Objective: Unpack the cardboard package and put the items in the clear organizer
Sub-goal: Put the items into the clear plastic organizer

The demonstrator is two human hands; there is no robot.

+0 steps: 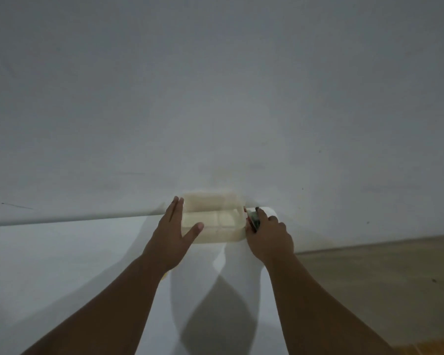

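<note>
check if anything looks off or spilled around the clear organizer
Nothing looks spilled or damaged. The clear organizer sits level on the white surface against the wall, left hand steadying its side, right hand holding a small dark item beside it.

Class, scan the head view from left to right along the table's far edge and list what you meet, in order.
Left hand → clear organizer → small dark item → right hand

both forearms are bare, no sleeves, with slender fingers.
</note>
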